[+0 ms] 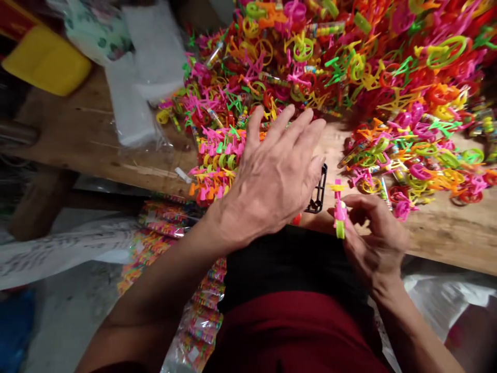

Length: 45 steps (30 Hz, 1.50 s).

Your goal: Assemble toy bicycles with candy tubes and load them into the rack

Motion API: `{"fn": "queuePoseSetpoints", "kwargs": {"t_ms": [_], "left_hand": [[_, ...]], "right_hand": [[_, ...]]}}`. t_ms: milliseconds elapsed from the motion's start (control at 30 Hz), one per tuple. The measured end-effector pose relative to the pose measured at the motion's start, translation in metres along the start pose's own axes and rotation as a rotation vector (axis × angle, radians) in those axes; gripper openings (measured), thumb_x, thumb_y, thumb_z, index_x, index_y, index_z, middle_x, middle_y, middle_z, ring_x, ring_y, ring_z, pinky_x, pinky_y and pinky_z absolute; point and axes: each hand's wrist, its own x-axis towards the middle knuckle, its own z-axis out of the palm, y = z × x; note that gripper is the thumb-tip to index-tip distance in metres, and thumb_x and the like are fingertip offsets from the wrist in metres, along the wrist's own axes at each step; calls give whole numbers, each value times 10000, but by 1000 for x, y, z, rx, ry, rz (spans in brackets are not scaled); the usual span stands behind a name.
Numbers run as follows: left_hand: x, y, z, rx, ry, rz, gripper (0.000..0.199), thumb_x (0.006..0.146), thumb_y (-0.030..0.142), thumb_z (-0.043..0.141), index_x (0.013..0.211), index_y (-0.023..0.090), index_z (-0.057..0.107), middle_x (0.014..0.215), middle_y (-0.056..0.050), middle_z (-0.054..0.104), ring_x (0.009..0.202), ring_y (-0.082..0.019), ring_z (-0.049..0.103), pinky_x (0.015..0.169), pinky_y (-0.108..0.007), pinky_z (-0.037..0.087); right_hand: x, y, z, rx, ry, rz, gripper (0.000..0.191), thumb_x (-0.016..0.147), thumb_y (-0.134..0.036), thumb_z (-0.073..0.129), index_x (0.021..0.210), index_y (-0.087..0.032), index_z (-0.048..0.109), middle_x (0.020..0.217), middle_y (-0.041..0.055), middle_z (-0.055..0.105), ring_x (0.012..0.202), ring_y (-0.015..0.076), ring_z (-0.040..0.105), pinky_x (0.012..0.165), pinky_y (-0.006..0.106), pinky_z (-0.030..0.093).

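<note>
My left hand (277,166) is spread palm down above the table, its fingers apart. Below it, neat rows of small bright plastic toys (219,161) stick out to the left; the rest of them lie hidden under the palm. Close by the left thumb is a black plastic frame (320,192), partly covered by that hand. My right hand (375,235) is closed at the table's front edge, pinching a small pink and yellow-green plastic toy (340,213) between thumb and fingers.
A large heap of mixed neon plastic toys (295,57) covers the back of the wooden table (442,235), with a smaller pile (419,160) at right. White plastic bags (155,52) and a yellow object (48,59) lie at left. Filled clear packs (202,321) hang below the edge.
</note>
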Motion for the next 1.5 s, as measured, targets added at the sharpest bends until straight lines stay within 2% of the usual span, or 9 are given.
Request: {"fn": "queuePoseSetpoints", "kwargs": {"t_ms": [67, 233, 567, 800, 900, 1000, 1167, 1267, 1500], "left_hand": [[-7, 3, 5, -1, 10, -18, 560, 1055, 306, 336, 1575, 102, 378, 1645, -131, 409, 1553, -324, 344, 1311, -580, 152], [-13, -2, 20, -55, 29, -26, 571, 1031, 263, 351, 1601, 219, 340, 1645, -76, 418, 1556, -299, 347, 1310, -586, 161], [-14, -7, 20, -75, 38, -24, 562, 1029, 259, 345, 1583, 173, 377, 1652, -98, 406, 1555, -281, 351, 1321, -547, 127], [-6, 1, 14, -173, 10, 1, 691, 1040, 583, 343, 1578, 151, 382, 1655, -153, 385, 1570, -348, 292, 1300, -608, 93], [-1, 8, 24, -116, 28, 11, 665, 1022, 529, 397, 1585, 176, 391, 1662, -136, 378, 1564, -369, 295, 1302, -613, 89], [-1, 8, 32, -98, 24, 31, 642, 1030, 473, 391, 1602, 183, 367, 1651, -128, 401, 1532, -347, 360, 1303, -590, 128], [-3, 3, 29, -92, 17, 55, 675, 1040, 561, 353, 1609, 197, 355, 1652, -122, 402, 1525, -333, 370, 1305, -562, 125], [-3, -2, 23, -75, -30, 60, 675, 1056, 568, 291, 1608, 183, 352, 1658, -136, 387, 1532, -321, 363, 1305, -541, 130], [-11, -18, 9, -25, -91, 60, 584, 1069, 384, 219, 1599, 185, 366, 1640, -110, 427, 1528, -236, 393, 1307, -491, 186]], "right_hand": [[-1, -4, 12, -2, 29, -7, 186, 912, -163, 670, 1084, -222, 627, 833, 20, 677, 645, 152, 615, 580, 279, 487], [1, -4, 36, 100, -50, -131, 236, 910, -76, 538, 1060, -226, 641, 924, 77, 721, 812, 225, 700, 687, 348, 549], [6, 0, 47, 190, -156, -124, 178, 932, -92, 492, 881, -227, 596, 751, 22, 603, 697, 183, 552, 652, 321, 446], [1, 2, 67, 18, -193, -91, 269, 962, -118, 392, 863, -205, 627, 806, 75, 623, 791, 213, 575, 716, 338, 486], [7, 7, 46, 61, -244, -140, 247, 996, -158, 418, 989, -196, 661, 883, 83, 674, 845, 208, 622, 749, 332, 528], [20, 24, -9, 25, -257, -206, 239, 1004, -191, 490, 1163, -207, 669, 1022, 95, 717, 891, 198, 659, 777, 334, 542], [45, 73, -88, -273, -518, -326, 246, 955, -186, 522, 1053, -262, 735, 1012, 74, 717, 867, 213, 625, 712, 346, 485], [51, 94, -91, -342, -632, -405, 326, 912, -221, 539, 1168, -277, 733, 1071, 100, 684, 887, 239, 592, 683, 365, 449], [58, 111, -69, -195, -558, -386, 326, 992, -414, 462, 1052, -335, 773, 1051, 123, 675, 809, 241, 578, 586, 404, 356]]}}
